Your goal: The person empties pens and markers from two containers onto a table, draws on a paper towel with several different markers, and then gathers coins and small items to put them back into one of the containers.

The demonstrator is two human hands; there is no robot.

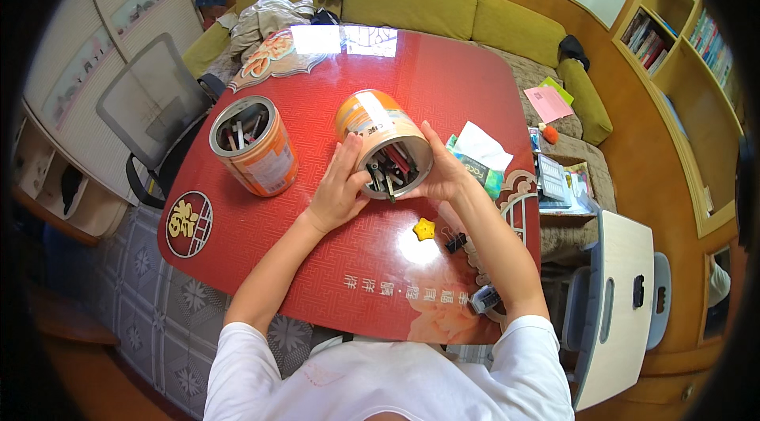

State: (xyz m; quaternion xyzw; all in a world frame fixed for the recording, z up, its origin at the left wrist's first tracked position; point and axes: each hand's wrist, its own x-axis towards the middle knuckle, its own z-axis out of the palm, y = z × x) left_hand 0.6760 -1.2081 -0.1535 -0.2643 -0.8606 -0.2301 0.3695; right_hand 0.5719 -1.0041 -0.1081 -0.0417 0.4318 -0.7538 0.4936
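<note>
An orange can point(365, 109) is tilted with its mouth towards me over the red table. My left hand point(338, 186) presses on its left side near the rim, fingers spread along the wall. My right hand point(445, 168) grips the can's right side, with the palm low by the rim. Several pens point(395, 162) lie inside, and one dark pen pokes out past the lower rim. To the left, a second orange can point(270, 168) stands upright, holding pens and markers. Whether the tilted can's base touches the table is hard to see.
On the red table point(320, 269) are a yellow star-shaped object point(424, 230), a black binder clip point(456, 242), a pack of facial tissues point(481, 168) and a grey object point(485, 300). A mesh chair point(154, 100) stands left; a green sofa point(409, 5) runs behind.
</note>
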